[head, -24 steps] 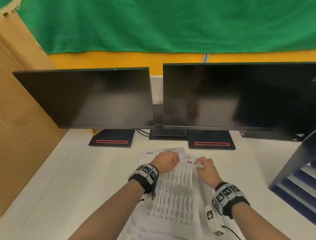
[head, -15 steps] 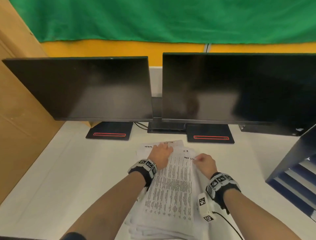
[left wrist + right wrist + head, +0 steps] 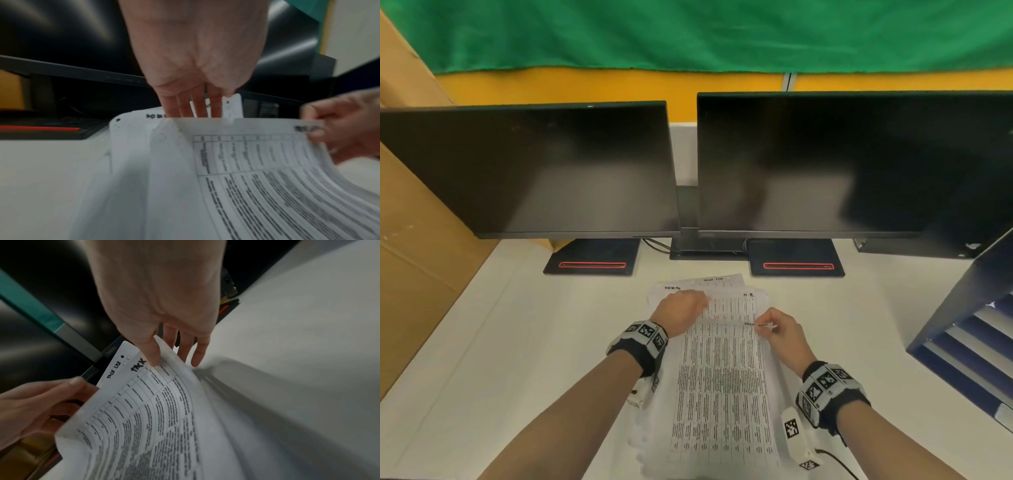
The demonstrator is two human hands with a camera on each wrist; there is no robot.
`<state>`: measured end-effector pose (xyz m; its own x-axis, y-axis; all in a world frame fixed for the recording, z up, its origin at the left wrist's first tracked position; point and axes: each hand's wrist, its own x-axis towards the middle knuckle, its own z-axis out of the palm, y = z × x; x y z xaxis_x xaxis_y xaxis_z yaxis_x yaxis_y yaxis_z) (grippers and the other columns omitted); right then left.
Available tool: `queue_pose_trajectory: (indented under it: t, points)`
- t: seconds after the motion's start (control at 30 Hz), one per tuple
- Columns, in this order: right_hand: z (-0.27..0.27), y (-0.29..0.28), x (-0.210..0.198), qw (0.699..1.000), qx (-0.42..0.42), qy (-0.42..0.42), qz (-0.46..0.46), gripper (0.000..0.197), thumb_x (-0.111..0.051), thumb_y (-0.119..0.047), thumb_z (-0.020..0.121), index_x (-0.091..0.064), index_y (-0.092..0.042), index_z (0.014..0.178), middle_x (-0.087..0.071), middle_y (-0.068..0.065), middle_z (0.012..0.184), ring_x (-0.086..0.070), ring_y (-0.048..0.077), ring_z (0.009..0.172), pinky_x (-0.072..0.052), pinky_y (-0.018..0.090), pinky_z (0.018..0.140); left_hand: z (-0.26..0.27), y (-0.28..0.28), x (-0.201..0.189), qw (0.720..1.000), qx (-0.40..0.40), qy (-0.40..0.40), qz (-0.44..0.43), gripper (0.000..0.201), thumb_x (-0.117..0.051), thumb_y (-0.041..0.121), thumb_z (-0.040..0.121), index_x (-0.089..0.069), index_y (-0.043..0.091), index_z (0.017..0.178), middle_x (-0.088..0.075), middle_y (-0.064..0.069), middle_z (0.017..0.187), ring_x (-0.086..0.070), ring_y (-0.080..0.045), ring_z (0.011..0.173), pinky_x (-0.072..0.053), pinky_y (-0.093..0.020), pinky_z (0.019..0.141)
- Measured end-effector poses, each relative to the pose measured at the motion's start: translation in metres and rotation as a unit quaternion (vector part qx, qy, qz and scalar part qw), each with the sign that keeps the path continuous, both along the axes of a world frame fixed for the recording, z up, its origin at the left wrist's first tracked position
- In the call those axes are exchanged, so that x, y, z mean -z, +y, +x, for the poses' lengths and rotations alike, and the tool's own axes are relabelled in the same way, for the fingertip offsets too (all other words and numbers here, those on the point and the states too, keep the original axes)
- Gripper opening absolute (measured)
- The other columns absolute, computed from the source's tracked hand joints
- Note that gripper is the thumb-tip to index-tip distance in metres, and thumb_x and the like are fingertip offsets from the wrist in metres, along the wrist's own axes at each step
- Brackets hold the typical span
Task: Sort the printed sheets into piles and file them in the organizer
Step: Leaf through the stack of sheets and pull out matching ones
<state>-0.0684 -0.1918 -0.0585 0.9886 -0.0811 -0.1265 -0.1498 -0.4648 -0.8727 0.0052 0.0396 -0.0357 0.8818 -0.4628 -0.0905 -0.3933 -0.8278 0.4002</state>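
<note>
A stack of printed sheets [image 3: 726,303] lies on the white desk [image 3: 517,342] in front of me. My right hand [image 3: 765,327] pinches the far right corner of the top sheet [image 3: 722,377] and holds it lifted and curled toward me. The right wrist view shows its thumb [image 3: 153,353] on the top sheet [image 3: 144,418] and its fingers beneath. My left hand [image 3: 703,303] rests at the stack's far left. In the left wrist view its fingers [image 3: 193,107] reach straight down behind the raised top sheet [image 3: 267,178] onto the pages below. The dark blue organizer [image 3: 969,308] stands at the right.
Two dark monitors [image 3: 534,171] [image 3: 842,164] stand side by side behind the stack, their black bases [image 3: 592,260] [image 3: 798,260] just beyond the sheets. A cardboard panel [image 3: 410,240] lines the left edge of the desk. Bare desk lies left of the stack.
My right hand has drawn the top sheet's far right corner back toward me, uncovering the page under it. My left hand has stayed at the stack's far left.
</note>
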Motion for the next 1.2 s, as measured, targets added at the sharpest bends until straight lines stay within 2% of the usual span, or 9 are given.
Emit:
queue_pose_trajectory:
  t: [0.1,0.23,0.33,0.43,0.63,0.87,1.0,1.1,1.2]
  points:
    - [-0.003,-0.001,-0.001,1.000,-0.009,-0.008,-0.001,0.010,-0.064,-0.010,0.086,-0.062,-0.017,0.079,-0.064,-0.008,0.085,-0.049,0.015,0.061,-0.041,0.016,0.060,0.012,0.013,0.001,0.997,-0.073,-0.004,0.012,0.027,-0.039,0.009,0.096,-0.049,0.014,0.121,-0.048,-0.006,0.116,-0.059,-0.025,0.089,-0.047,-0.033,0.076]
    - [-0.004,-0.001,-0.004,1.000,-0.019,-0.013,-0.008,0.009,-0.063,-0.011,0.087,-0.063,-0.017,0.081,-0.066,-0.006,0.089,-0.046,0.015,0.061,-0.039,0.012,0.058,0.020,0.017,0.001,0.996,-0.053,0.034,0.059,0.026,-0.048,0.019,0.092,-0.050,0.016,0.119,-0.049,-0.004,0.117,-0.056,-0.023,0.098,-0.041,-0.028,0.077]
    - [-0.002,-0.001,-0.003,1.000,-0.022,-0.002,-0.018,0.014,-0.064,-0.011,0.086,-0.062,-0.022,0.077,-0.065,0.001,0.093,-0.052,0.015,0.076,-0.041,0.019,0.069,0.022,0.016,0.003,0.996,-0.042,-0.011,0.078,0.018,-0.061,0.028,0.085,-0.053,0.020,0.100,-0.053,0.002,0.102,-0.049,-0.017,0.094,-0.041,-0.027,0.076]
    - [-0.001,-0.001,0.001,0.999,0.006,-0.016,-0.043,0.022,-0.069,-0.010,0.082,-0.062,-0.029,0.074,-0.050,0.004,0.106,-0.047,0.016,0.102,-0.033,0.026,0.097,0.018,0.013,0.003,0.994,-0.008,-0.077,0.080,0.010,-0.060,0.027,0.087,-0.057,0.019,0.083,-0.061,0.003,0.090,-0.048,-0.015,0.087,-0.041,-0.026,0.073]
    - [0.004,-0.005,0.001,0.998,0.012,0.000,-0.069,0.011,-0.069,-0.013,0.083,-0.066,-0.022,0.079,-0.041,0.002,0.139,-0.035,0.024,0.128,-0.024,0.035,0.107,0.003,0.016,0.002,0.985,0.108,-0.104,0.082,0.016,-0.050,0.024,0.095,-0.060,0.014,0.090,-0.062,-0.001,0.092,-0.049,-0.017,0.091,-0.044,-0.030,0.079]
    - [0.010,-0.007,0.000,0.998,0.000,-0.007,-0.058,0.027,-0.071,-0.011,0.081,-0.060,-0.033,0.070,-0.043,0.005,0.130,-0.040,0.024,0.124,-0.023,0.028,0.102,-0.009,0.014,-0.006,0.991,0.102,-0.066,0.060,0.018,-0.039,0.029,0.100,-0.048,0.014,0.095,-0.059,-0.004,0.095,-0.046,-0.014,0.078,-0.038,-0.025,0.069]
    - [0.018,-0.008,-0.003,0.999,-0.010,0.000,-0.044,0.013,-0.072,-0.009,0.079,-0.066,-0.021,0.077,-0.037,-0.001,0.131,-0.037,0.015,0.119,-0.021,0.027,0.104,-0.010,0.016,-0.008,0.988,0.126,-0.062,0.065,0.024,-0.037,0.033,0.101,-0.048,0.013,0.096,-0.059,-0.004,0.093,-0.050,-0.016,0.076,-0.042,-0.028,0.068]
    - [0.024,-0.009,-0.004,0.999,-0.031,0.014,-0.023,0.008,-0.072,-0.006,0.078,-0.067,-0.011,0.080,-0.050,0.003,0.115,-0.048,0.016,0.108,-0.030,0.030,0.105,-0.012,0.018,-0.008,0.986,0.152,-0.043,0.059,0.024,-0.036,0.034,0.101,-0.050,0.015,0.098,-0.057,-0.002,0.095,-0.055,-0.016,0.079,-0.045,-0.027,0.069]
    - [0.023,-0.008,-0.005,0.998,-0.046,0.004,-0.034,0.005,-0.071,-0.006,0.080,-0.068,-0.004,0.083,-0.063,0.009,0.099,-0.057,0.021,0.094,-0.042,0.025,0.087,-0.006,0.016,-0.005,0.997,0.066,0.022,-0.028,0.026,-0.029,0.031,0.102,-0.050,0.014,0.104,-0.052,-0.003,0.104,-0.056,-0.018,0.090,-0.046,-0.030,0.082]
